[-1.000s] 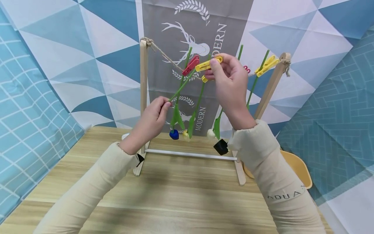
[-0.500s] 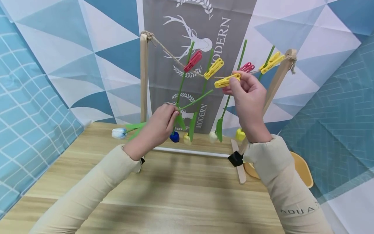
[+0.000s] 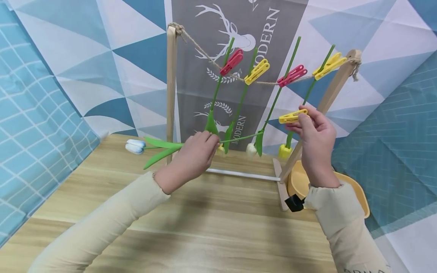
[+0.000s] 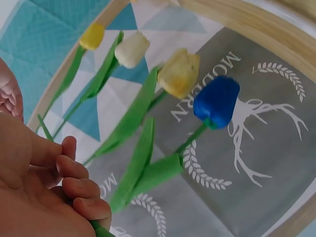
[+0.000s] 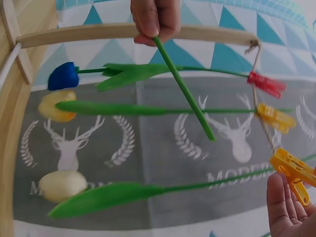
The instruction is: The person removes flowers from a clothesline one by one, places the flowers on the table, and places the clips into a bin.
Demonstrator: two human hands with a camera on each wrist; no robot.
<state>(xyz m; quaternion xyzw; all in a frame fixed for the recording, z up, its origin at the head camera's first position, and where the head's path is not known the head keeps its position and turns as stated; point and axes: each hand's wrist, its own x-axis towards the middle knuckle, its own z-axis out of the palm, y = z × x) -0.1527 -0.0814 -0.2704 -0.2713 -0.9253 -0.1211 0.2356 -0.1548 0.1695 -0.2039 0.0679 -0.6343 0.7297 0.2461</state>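
Observation:
My left hand (image 3: 198, 151) grips the stem of a blue-and-white tulip (image 3: 135, 146), held nearly level with the bloom to the left and the bare stem end to the right. My right hand (image 3: 319, 140) pinches a yellow clothespin (image 3: 293, 116) below the twine (image 3: 266, 82). Along the twine, red and yellow clothespins (image 3: 231, 63) hold several tulips upside down. Their blooms are blue (image 4: 216, 103), pale yellow (image 4: 178, 74), white (image 4: 132, 49) and yellow (image 4: 92, 36). In the head view my left hand hides the blue bloom.
Two wooden posts (image 3: 171, 91) carry the twine, joined low down by a white rod (image 3: 244, 174). An orange-yellow basin (image 3: 353, 193) stands beside the right post on the wooden table (image 3: 218, 235). A patterned cloth (image 3: 140, 68) hangs close behind.
Both hands have moved down and to the right, away from the twine. The held tulip has swung from slanted to nearly level, and the yellow clothespin has come away from its stem end.

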